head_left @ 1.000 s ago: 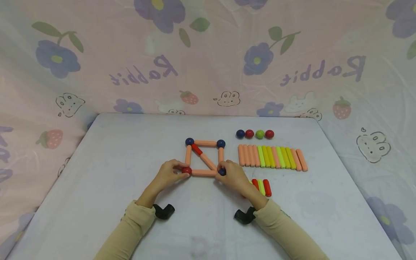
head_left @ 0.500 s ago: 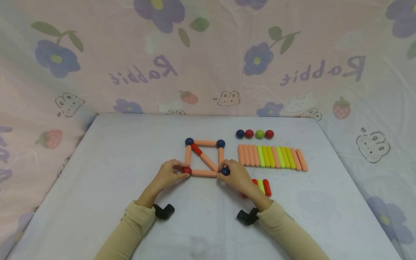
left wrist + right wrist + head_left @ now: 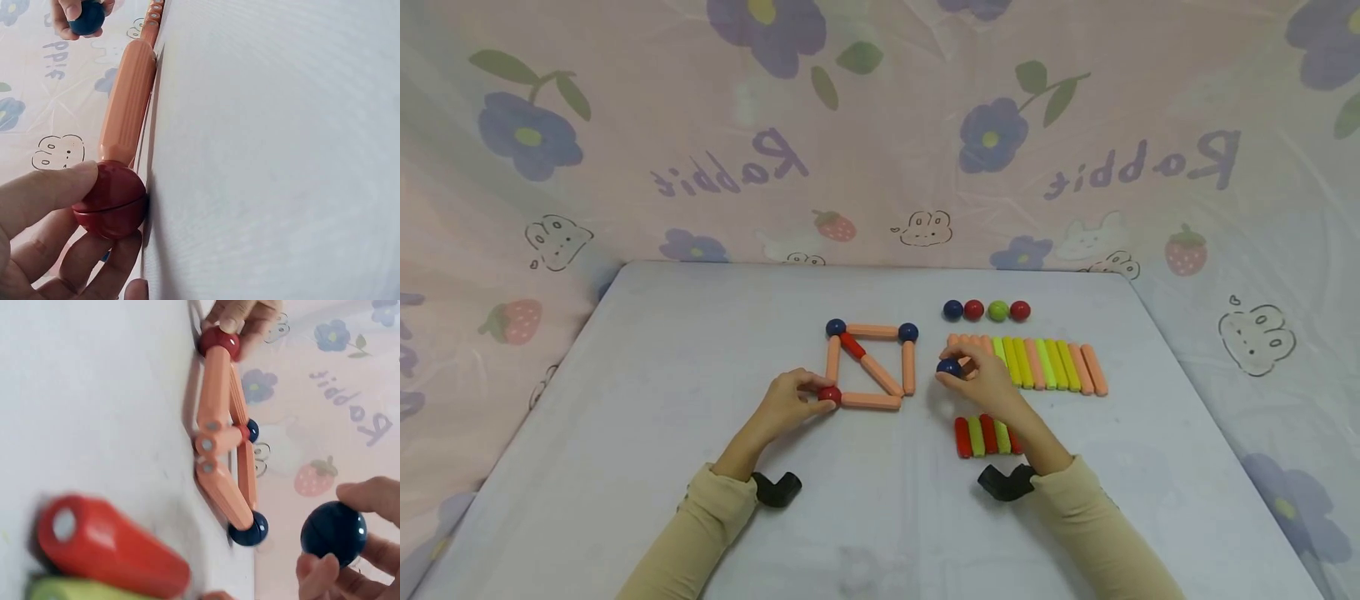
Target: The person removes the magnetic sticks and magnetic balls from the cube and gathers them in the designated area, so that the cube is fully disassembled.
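A square of orange magnetic rods lies on the table, with a dark blue ball (image 3: pixel 836 327) and another blue ball (image 3: pixel 907 332) at its far corners. At its near left corner my left hand (image 3: pixel 792 402) pinches a red ball (image 3: pixel 112 200), which joins the near orange rod (image 3: pixel 871 402). A diagonal of a short red rod (image 3: pixel 853 346) and an orange rod (image 3: pixel 882 375) crosses the square. Three rod ends meet at the near right corner without a ball. To the right, my right hand (image 3: pixel 988 383) pinches a blue ball (image 3: pixel 334 532) above the table.
Behind my right hand lies a row of orange, green and yellow rods (image 3: pixel 1051 364). Beyond it sit several loose balls, among them a green ball (image 3: pixel 997 311). Short red and green rods, including a red rod (image 3: pixel 963 437), lie below my right wrist.
My right hand has pulled the blue ball off the near right corner and carried it right and away from me. The left hand has stayed at the red ball.
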{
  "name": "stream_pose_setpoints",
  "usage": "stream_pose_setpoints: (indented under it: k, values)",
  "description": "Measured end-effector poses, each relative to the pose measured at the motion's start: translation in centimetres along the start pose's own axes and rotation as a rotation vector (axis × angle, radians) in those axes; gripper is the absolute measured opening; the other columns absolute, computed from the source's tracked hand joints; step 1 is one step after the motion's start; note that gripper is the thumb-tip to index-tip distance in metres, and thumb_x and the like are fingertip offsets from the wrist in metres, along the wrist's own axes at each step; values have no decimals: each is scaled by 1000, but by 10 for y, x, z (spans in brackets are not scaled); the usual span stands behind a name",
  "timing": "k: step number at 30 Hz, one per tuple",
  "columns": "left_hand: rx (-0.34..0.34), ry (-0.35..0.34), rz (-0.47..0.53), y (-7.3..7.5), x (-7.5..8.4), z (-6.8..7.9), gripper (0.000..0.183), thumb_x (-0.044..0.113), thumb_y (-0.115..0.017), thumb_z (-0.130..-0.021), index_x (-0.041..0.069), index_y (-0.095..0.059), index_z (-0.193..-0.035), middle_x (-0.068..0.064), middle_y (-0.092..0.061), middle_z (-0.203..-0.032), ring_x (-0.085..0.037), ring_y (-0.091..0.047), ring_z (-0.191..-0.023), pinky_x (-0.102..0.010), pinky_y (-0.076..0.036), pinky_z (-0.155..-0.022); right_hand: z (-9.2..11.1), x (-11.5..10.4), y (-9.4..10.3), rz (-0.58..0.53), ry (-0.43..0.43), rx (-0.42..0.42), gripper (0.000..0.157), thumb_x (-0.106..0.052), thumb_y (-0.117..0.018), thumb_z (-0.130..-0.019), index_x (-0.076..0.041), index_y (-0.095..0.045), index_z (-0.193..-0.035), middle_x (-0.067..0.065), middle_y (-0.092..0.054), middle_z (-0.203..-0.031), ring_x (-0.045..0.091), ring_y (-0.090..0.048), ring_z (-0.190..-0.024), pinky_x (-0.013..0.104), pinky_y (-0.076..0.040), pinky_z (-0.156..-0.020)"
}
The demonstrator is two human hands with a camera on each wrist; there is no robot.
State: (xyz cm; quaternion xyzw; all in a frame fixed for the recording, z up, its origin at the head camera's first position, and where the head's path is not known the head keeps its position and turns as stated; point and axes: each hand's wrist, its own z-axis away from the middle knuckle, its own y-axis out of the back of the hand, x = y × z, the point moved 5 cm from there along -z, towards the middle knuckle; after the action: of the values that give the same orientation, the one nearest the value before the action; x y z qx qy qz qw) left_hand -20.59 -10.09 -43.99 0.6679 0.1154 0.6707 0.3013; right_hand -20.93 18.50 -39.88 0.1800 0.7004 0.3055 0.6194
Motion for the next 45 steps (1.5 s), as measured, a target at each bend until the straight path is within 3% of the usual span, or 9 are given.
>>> stream_pose_setpoints:
  k: [5,13,20,26,33,45]
  values:
    - [-2,-12,-2,0,-1,0,29,7,-75,-81,1,-71,-109,-17,-69,-105,-27,-64,-100,-41,-54,-86,-2,10,18,-48,-41,5,34,-14,-71,-87,1,-60,-116,23,-59,-111,23,-56,-85,15,-48,-62]
    - [1,3,1,0,-2,0,29,7,-75,-82,1,-71,-109,-17,-70,-105,-26,-64,-100,-40,-54,-86,-5,30,43,-106,-110,2,43,-19,-69,-89,0,-55,-125,22,-56,-125,25,-54,-96,16,-49,-68]
    - [2,15,-5,0,-3,0,29,8,-75,-82,1,-71,-109,-16,-70,-106,-27,-64,-101,-40,-54,-87,-8,48,65,-144,-134,65,48,-8,-69,-87,3,-50,-130,24,-50,-128,0,-55,-80,12,-49,-66]
    - [2,13,-6,0,-4,-1,29,8,-75,-82,1,-71,-109,-16,-70,-106,-27,-64,-101,-42,-54,-89,-13,68,78,-167,-189,108,49,-7,-64,-89,2,-46,-133,24,-46,-132,-6,-51,-77,10,-49,-68]
    - [1,10,-1,0,-4,-1,29,9,-75,-82,2,-71,-109,-16,-70,-106,-26,-64,-101,-40,-54,-88,-22,95,89,-197,-296,121,54,-9,-60,-92,1,-39,-140,25,-40,-140,-7,-54,-74,15,-54,-70]
    - [-1,5,4,0,-4,-1,28,8,-75,-81,1,-71,-108,-16,-70,-105,-27,-64,-100,-32,-52,-83,-40,141,110,-160,-532,222,56,-21,-58,-95,-5,-36,-145,24,-41,-144,4,-54,-74,9,-48,-67]
